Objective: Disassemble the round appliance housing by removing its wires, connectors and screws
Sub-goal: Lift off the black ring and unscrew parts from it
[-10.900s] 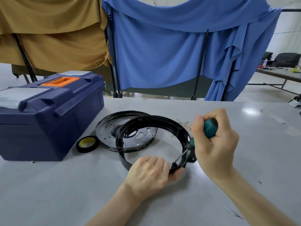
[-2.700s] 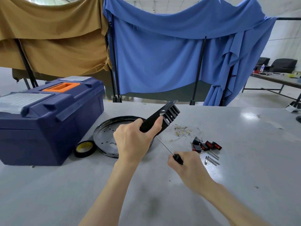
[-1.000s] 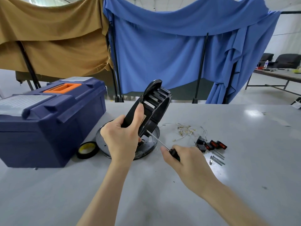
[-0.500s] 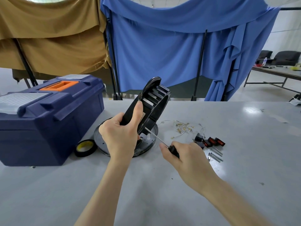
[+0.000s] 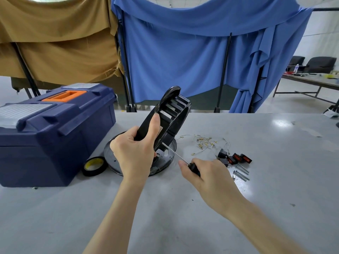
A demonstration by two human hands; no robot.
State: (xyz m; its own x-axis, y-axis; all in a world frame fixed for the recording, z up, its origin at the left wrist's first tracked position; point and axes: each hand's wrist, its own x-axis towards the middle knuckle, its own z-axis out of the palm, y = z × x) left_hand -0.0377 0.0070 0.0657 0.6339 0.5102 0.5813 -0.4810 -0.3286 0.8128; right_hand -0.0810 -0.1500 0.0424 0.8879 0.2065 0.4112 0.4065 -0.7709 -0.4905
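My left hand [image 5: 134, 153] grips the black round housing ring [image 5: 174, 114] and holds it on edge above the table, its slotted rim at the top. My right hand [image 5: 205, 173] holds a screwdriver [image 5: 176, 155] by its black handle, and the thin shaft points up and left with its tip against the ring's lower inner part. Under the ring lies a round metal plate [image 5: 165, 162] with holes. To the right on the table lie loose wires with connectors [image 5: 203, 143], black and red switches [image 5: 234, 158] and long screws [image 5: 241, 174].
A dark blue toolbox [image 5: 53, 132] with an orange handle stands at the left. A roll of black tape [image 5: 94, 165] lies beside it. Blue and tan cloths hang on stands behind the grey table [image 5: 275, 189]. Another table and chairs stand far right.
Earlier the ring lay flat while I worked on it with the screwdriver. My left hand has since lifted it and stood it on edge. Over the last second the hands barely move.
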